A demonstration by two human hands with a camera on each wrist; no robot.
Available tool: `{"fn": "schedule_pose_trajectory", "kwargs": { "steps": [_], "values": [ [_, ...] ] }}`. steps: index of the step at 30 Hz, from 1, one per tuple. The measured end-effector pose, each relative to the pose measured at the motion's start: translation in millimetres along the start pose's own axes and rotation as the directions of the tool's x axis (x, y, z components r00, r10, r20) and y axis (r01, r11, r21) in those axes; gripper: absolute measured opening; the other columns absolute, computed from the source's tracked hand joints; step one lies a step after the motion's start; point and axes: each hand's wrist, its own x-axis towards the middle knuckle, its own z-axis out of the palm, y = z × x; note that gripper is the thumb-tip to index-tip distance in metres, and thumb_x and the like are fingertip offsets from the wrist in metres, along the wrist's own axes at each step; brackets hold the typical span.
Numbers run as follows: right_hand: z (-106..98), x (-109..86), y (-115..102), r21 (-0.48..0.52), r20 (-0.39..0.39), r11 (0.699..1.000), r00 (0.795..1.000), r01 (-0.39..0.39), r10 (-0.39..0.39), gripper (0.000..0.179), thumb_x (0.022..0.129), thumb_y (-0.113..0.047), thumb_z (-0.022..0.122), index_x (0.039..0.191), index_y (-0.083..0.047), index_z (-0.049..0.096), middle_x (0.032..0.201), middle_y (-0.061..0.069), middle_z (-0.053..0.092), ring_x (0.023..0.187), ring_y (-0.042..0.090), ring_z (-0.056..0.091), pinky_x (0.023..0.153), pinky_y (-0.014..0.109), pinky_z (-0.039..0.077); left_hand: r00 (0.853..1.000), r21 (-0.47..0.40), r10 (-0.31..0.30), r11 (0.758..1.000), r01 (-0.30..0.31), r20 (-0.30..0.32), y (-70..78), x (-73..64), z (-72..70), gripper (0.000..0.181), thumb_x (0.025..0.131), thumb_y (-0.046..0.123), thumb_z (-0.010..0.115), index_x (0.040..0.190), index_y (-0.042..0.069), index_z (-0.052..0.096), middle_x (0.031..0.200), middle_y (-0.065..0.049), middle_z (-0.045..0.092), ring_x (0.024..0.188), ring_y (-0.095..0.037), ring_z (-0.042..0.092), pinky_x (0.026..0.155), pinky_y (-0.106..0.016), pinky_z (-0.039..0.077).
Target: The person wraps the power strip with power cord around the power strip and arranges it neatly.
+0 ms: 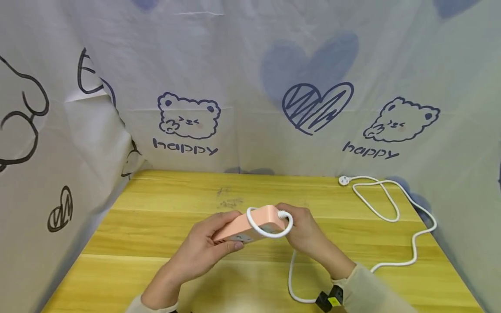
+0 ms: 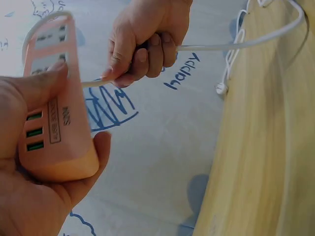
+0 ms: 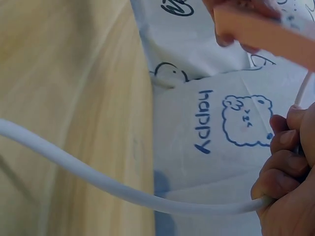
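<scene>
- the pale printed cloth [image 1: 242, 65], the largest thing in view, hangs behind and beside the work, with hearts, bears and the word "happy" on it; it does not seem to obstruct anything.
- the wooden bench [image 1: 156, 208] spreads beneath the hands, with faint dark marks [image 1: 231, 203] toward its far side.
- the white cord [image 1: 414, 250] leaves one end of the power strip [image 1: 236, 227], bends round it, runs through the right hand [image 1: 307, 228] and lies in loose curves on the bench's right side. the step looks like winding this cord round the strip, though one moment cannot rule out unwinding.
- the left hand [image 1: 203, 243] grips the strip near its usb slots [image 2: 34, 132], thumb on the socket face; the right has its fingers curled round the cord near the strip.
- the strip is up off the bench, tilted. if this is winding, the next move calls for a steady left grip while the right carries the cord round, clear of the left thumb.
- a black device [image 1: 330, 300] sits by the right sleeve; the cord seems to pass beneath that forearm and could catch.
- the plug [image 1: 344, 180] lies at the bench's far edge beside a loop that might tangle.
</scene>
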Motion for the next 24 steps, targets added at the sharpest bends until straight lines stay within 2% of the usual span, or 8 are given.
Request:
{"fn": "schedule_pose_trajectory", "kwargs": {
  "steps": [3,5,8,11,16,19,21,24],
  "values": [
    [6,-3.5,1,-0.021,-0.016,0.998,0.998,-0.059,0.058,0.014,0.105,-0.009,0.065,0.094,-0.009,0.074,0.068,-0.006,0.056,0.06,0.003,0.043,0.059,0.024,0.039,0.999,-0.033,-0.027,0.999,0.026,-0.037,-1.4,1.1,2.2,0.051,0.095,0.026,0.08,0.142,0.031,0.062,0.129,0.0,0.071,0.111,-0.02,0.07,0.089,-0.033,0.059],
    [10,-3.6,1,-0.013,-0.011,0.999,0.999,-0.038,0.037,0.014,0.105,-0.008,0.064,0.096,-0.008,0.075,0.069,-0.005,0.059,0.061,0.002,0.045,0.058,0.025,0.041,0.997,-0.047,-0.043,0.998,0.04,-0.06,-2.6,2.4,3.6,0.051,0.095,0.025,0.081,0.141,0.033,0.061,0.128,-0.001,0.071,0.111,-0.022,0.07,0.09,-0.035,0.059],
    [18,-3.2,0,0.024,0.012,1.0,1.0,0.002,-0.002,0.016,0.107,-0.012,0.063,0.105,-0.009,0.078,0.079,-0.001,0.071,0.069,0.004,0.059,0.064,0.025,0.05,0.989,-0.057,-0.074,0.996,0.067,-0.128,-4.4,4.1,6.8,0.052,0.095,0.023,0.081,0.141,0.035,0.061,0.128,-0.001,0.071,0.111,-0.023,0.068,0.091,-0.039,0.057],
    [25,-4.3,0,0.068,0.031,0.998,0.999,-0.015,0.013,0.02,0.109,-0.02,0.06,0.109,-0.012,0.078,0.089,0.0,0.075,0.076,0.007,0.063,0.068,0.026,0.053,0.971,-0.081,-0.114,0.992,0.099,-0.209,-5.4,6.7,11.1,0.053,0.095,0.019,0.081,0.142,0.033,0.061,0.13,-0.001,0.071,0.112,-0.023,0.067,0.092,-0.041,0.056],
    [27,-8.9,-2,0.165,0.058,0.97,0.984,-0.177,0.17,0.024,0.111,-0.027,0.057,0.105,-0.012,0.075,0.071,-0.003,0.052,0.059,0.006,0.041,0.055,0.024,0.038,0.924,-0.089,-0.164,0.986,0.141,-0.345,-5.6,12.9,13.1,0.053,0.095,0.017,0.08,0.143,0.028,0.061,0.131,-0.004,0.07,0.112,-0.026,0.067,0.091,-0.043,0.056],
    [28,-12.9,-4,0.226,0.083,0.943,0.969,-0.246,0.233,0.024,0.11,-0.026,0.058,0.103,-0.01,0.074,0.069,-0.002,0.047,0.056,0.005,0.036,0.052,0.023,0.034,0.885,-0.03,-0.162,0.986,0.166,-0.435,-8.9,16.3,10.6,0.054,0.095,0.018,0.081,0.144,0.023,0.061,0.13,-0.008,0.071,0.111,-0.029,0.068,0.09,-0.047,0.056],
    [28,-15.6,-6,0.222,0.093,0.944,0.97,-0.242,0.226,0.022,0.109,-0.026,0.06,0.102,-0.01,0.074,0.069,-0.002,0.048,0.055,0.004,0.037,0.051,0.022,0.033,0.867,0.054,-0.131,0.982,0.179,-0.48,-12.5,18.0,8.8,0.055,0.094,0.019,0.082,0.145,0.02,0.062,0.131,-0.009,0.072,0.112,-0.03,0.069,0.091,-0.05,0.056],
    [27,-18.8,-10,0.168,0.135,0.969,0.978,-0.181,0.159,0.02,0.108,-0.026,0.062,0.097,-0.012,0.072,0.068,-0.005,0.051,0.054,0.002,0.038,0.048,0.02,0.034,0.857,0.218,-0.056,0.957,0.193,-0.512,-18.9,19.3,7.1,0.056,0.092,0.02,0.084,0.144,0.015,0.064,0.13,-0.011,0.073,0.112,-0.032,0.07,0.089,-0.055,0.056]
  ]
}}
